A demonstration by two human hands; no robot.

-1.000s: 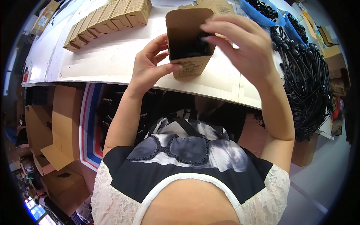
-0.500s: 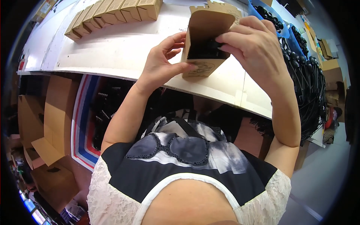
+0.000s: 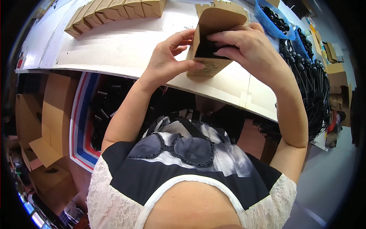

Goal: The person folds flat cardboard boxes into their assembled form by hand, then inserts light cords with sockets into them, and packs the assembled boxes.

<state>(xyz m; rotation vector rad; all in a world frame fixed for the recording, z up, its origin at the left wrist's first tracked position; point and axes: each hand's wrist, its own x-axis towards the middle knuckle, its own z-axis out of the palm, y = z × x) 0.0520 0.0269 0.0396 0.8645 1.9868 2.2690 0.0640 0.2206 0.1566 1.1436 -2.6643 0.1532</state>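
A small brown cardboard box stands near the front edge of the white table, its top flap raised at the back. My left hand grips its left side, the thumb pressed on the printed front and the fingers behind. From the right, my right hand reaches into the box's mouth, with index finger and thumb apart and nothing seen between them. Black contents sit down in the box, partly under those fingers; what they are is too dark to make out.
Several closed brown boxes stand in a row at the far left of the white table. Blue bins of black parts and a bundle of black cords are at the right. Large open cartons lie lower left.
My right hand has shifted left and its fingers have gone further into the box's mouth. The box has moved slightly right, with my left hand still on it.
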